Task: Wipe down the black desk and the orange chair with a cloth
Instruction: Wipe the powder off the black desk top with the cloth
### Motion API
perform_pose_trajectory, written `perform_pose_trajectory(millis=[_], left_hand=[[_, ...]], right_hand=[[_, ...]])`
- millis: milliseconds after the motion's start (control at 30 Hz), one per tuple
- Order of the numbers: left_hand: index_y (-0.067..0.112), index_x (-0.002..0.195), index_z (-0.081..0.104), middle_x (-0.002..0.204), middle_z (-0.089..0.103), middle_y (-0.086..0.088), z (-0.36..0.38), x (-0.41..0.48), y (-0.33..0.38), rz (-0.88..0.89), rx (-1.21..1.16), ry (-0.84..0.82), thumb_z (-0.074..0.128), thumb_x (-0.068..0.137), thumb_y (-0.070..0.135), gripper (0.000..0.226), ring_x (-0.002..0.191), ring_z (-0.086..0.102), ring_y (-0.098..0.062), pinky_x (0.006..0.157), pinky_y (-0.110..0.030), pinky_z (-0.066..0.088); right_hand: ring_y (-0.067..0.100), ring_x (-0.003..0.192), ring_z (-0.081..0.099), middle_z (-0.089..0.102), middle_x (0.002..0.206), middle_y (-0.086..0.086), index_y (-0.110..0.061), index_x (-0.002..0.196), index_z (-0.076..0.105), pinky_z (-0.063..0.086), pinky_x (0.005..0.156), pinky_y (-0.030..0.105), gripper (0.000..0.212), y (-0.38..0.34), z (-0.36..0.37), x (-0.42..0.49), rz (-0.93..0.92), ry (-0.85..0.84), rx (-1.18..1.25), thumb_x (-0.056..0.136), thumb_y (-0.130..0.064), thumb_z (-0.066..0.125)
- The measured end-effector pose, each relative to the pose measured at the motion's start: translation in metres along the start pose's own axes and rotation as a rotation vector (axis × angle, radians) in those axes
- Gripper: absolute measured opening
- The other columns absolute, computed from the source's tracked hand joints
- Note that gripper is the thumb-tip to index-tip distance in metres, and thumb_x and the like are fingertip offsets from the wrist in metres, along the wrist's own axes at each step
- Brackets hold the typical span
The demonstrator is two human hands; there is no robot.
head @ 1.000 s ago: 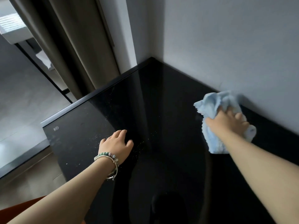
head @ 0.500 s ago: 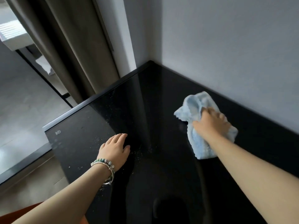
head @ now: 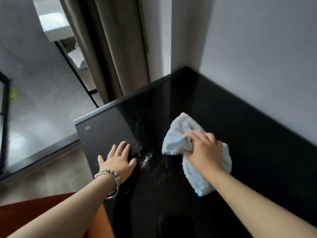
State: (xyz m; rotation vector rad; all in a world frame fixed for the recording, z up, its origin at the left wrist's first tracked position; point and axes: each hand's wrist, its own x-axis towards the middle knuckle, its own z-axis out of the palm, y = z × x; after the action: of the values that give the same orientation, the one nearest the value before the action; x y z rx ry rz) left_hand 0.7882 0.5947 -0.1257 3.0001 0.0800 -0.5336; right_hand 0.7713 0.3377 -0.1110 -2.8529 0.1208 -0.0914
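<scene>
The desk (head: pixel 240 127) bears a small unreadable mark (head: pixel 87 127); the right hand (head: pixel 204 150) grips the cloth (head: pixel 176 140) bunched beneath it, the left hand (head: pixel 118 160) spread flat.

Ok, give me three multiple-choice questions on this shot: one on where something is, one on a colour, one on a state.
1. Where is the thickest patch of specks on the desk?
A. against the wall
B. between the left hand and the cloth
C. on the chair

2. What colour is the cloth?
A. light blue
B. orange
C. green

3. What is the right hand doing?
A. lying flat on bare desk
B. hanging off the desk edge
C. gripping the cloth

Answers:
1 B, the white patch sits just beyond the left thumb, short of the cloth.
2 A, it shows pale blue against the black top.
3 C, the fingers curl into bunched fabric, which is pressed on the desk.
</scene>
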Motion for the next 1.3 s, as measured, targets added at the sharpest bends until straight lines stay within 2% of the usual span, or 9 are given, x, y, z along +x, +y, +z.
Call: perform_pose_trajectory(millis=[167, 300, 433, 533, 667, 900, 967, 1133, 1300], left_hand=[[0.039, 0.141, 0.023, 0.152, 0.011, 0.020, -0.008, 0.005, -0.005, 0.008, -0.044, -0.019, 0.029, 0.090, 0.054, 0.054, 0.142, 0.008, -0.014, 0.110, -0.054, 0.012], [0.039, 0.139, 0.028, 0.150, 0.017, 0.019, -0.006, 0.008, -0.008, 0.024, -0.065, 0.036, 0.032, 0.090, 0.052, 0.051, 0.138, 0.015, -0.016, 0.108, -0.045, 0.023], [0.039, 0.142, 0.019, 0.153, 0.010, 0.018, 0.003, 0.007, -0.010, 0.034, -0.038, 0.037, 0.029, 0.089, 0.058, 0.057, 0.141, 0.008, -0.016, 0.111, -0.050, 0.015], [0.040, 0.142, 0.016, 0.153, 0.008, 0.019, 0.006, 0.008, -0.011, 0.046, -0.016, 0.046, 0.028, 0.088, 0.060, 0.059, 0.142, 0.005, -0.015, 0.111, -0.053, 0.011], [0.039, 0.139, 0.025, 0.149, 0.019, 0.019, 0.000, 0.009, -0.011, 0.066, -0.007, 0.077, 0.029, 0.089, 0.057, 0.053, 0.137, 0.018, -0.016, 0.109, -0.052, 0.016], [0.031, 0.124, 0.042, 0.137, 0.036, 0.013, -0.007, 0.019, -0.024, 0.077, -0.088, 0.259, 0.036, 0.092, 0.048, 0.037, 0.130, 0.027, -0.016, 0.113, -0.048, 0.010], [0.031, 0.130, 0.036, 0.145, 0.024, 0.014, -0.005, 0.026, -0.031, 0.060, -0.101, 0.261, 0.036, 0.093, 0.047, 0.041, 0.138, 0.013, -0.016, 0.112, -0.051, 0.006], [0.034, 0.143, 0.017, 0.155, -0.003, 0.015, -0.012, 0.058, -0.051, -0.008, -0.051, 0.244, 0.031, 0.094, 0.048, 0.054, 0.143, -0.011, -0.016, 0.113, -0.053, 0.000], [0.041, 0.144, 0.007, 0.155, -0.007, 0.015, -0.014, 0.084, -0.068, -0.119, -0.093, 0.180, 0.025, 0.092, 0.055, 0.057, 0.143, -0.010, -0.016, 0.112, -0.055, -0.001]], right_hand=[[0.028, 0.122, 0.033, 0.043, 0.137, -0.003, -0.031, 0.130, 0.042, 0.028, 0.097, 0.049, 0.043, 0.020, -0.011, 0.035, 0.406, -0.063, -0.137, 0.090, -0.046, 0.038], [0.022, 0.116, 0.035, 0.046, 0.131, -0.012, -0.037, 0.125, 0.045, 0.028, 0.091, 0.043, 0.040, -0.035, 0.019, 0.005, 0.089, -0.044, -0.072, 0.085, -0.040, 0.045], [0.018, 0.113, 0.038, 0.046, 0.130, -0.021, -0.042, 0.125, 0.045, 0.025, 0.088, 0.036, 0.045, -0.051, 0.024, -0.004, -0.246, -0.080, 0.099, 0.082, -0.041, 0.057], [0.024, 0.122, 0.032, 0.035, 0.142, -0.014, -0.036, 0.136, 0.036, 0.027, 0.096, 0.042, 0.050, -0.009, 0.006, 0.042, 0.052, 0.009, -0.016, 0.088, -0.042, 0.050], [0.031, 0.128, 0.028, 0.031, 0.147, -0.001, -0.029, 0.143, 0.023, 0.025, 0.103, 0.051, 0.055, 0.010, -0.004, 0.070, 0.335, -0.110, -0.169, 0.091, -0.044, 0.035], [0.019, 0.115, 0.038, 0.046, 0.127, -0.020, -0.039, 0.122, 0.046, 0.023, 0.088, 0.035, 0.040, -0.070, 0.033, 0.025, -0.291, -0.089, 0.018, 0.083, -0.041, 0.055], [0.020, 0.116, 0.040, 0.047, 0.130, -0.019, -0.038, 0.126, 0.048, 0.024, 0.088, 0.035, 0.045, -0.062, 0.028, 0.039, -0.296, -0.079, 0.062, 0.082, -0.042, 0.059], [0.027, 0.129, 0.025, 0.026, 0.150, -0.007, -0.029, 0.143, 0.027, 0.025, 0.103, 0.047, 0.056, -0.023, 0.012, 0.087, 0.157, -0.070, -0.194, 0.090, -0.043, 0.039], [0.019, 0.115, 0.038, 0.047, 0.129, -0.022, -0.035, 0.117, 0.050, 0.021, 0.085, 0.033, 0.039, -0.075, 0.032, 0.064, -0.325, -0.111, -0.007, 0.080, -0.044, 0.057]])
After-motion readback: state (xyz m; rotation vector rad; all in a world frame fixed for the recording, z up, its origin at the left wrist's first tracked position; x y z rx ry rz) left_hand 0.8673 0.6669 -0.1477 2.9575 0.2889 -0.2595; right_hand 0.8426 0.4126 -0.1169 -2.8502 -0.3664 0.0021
